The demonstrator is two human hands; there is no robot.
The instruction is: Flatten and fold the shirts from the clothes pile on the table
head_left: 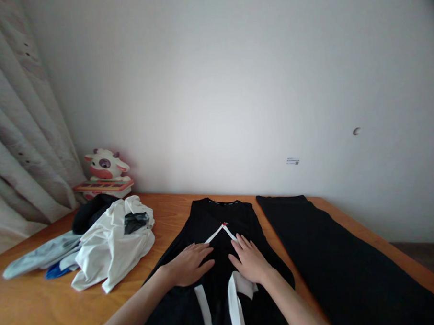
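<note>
So both palms are flat and open, gripping nothing: left hand [187,267] and right hand [249,261] press the black garment [219,220], white straps [233,303] just below them.

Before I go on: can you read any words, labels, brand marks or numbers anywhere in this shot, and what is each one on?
Nothing here can be read as it stands.
Small sticker on the wall: printed lines, too small to read.
Collar band of the black garment under both hands: tiny white marks, blurred.
Red tag where the white straps meet: no legible text.
Toy keyboard below the cow figure: coloured keys only, no readable lettering.
</note>
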